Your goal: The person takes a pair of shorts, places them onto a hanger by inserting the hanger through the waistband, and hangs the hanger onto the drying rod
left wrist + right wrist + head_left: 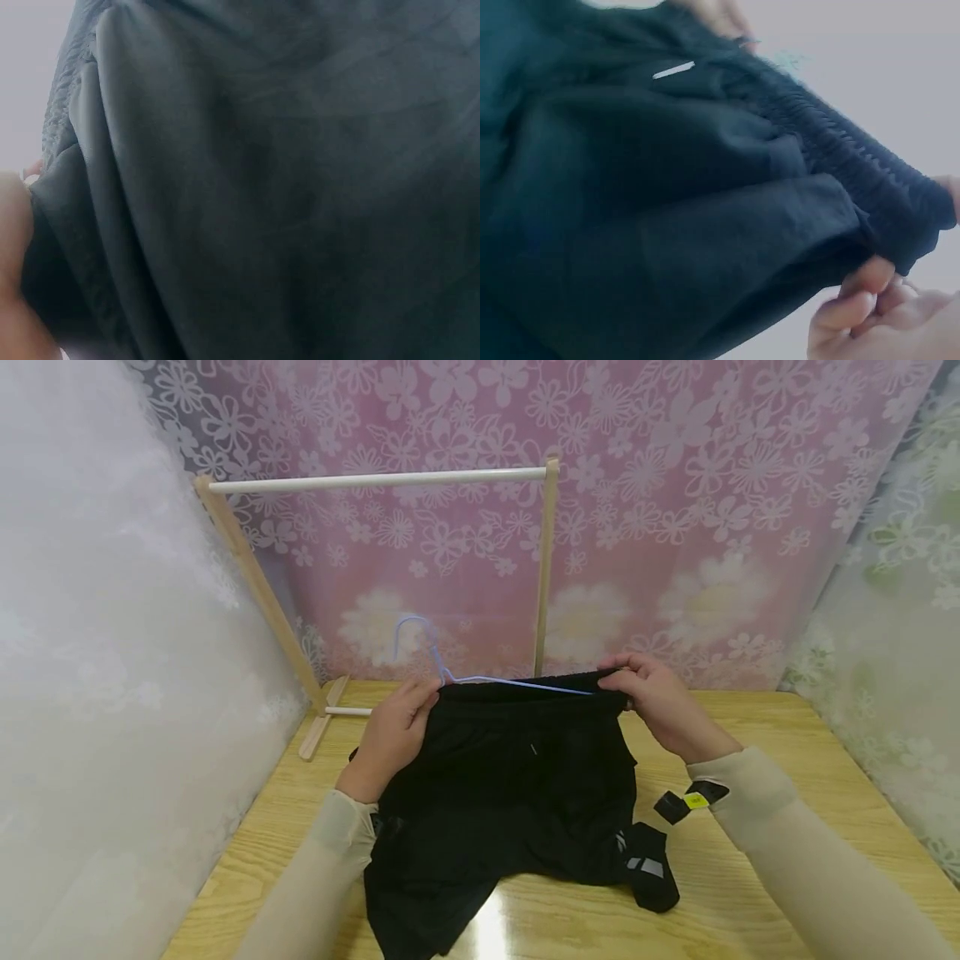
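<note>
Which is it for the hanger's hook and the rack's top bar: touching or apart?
Apart: the head view shows the hook well below the bar.

Shorts (510, 793) held over table (810, 752), btwn L hand (393, 731) & R hand (660, 702); hanger (517, 683) set partly in waist (525, 712); rack (378, 481) placed behind, twd L.

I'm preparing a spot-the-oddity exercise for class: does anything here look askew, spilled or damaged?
The blue hanger looks off-centre: its hook leans left and rises near the left hand, rather than above the middle of the black shorts. I see no spill or damage.
</note>
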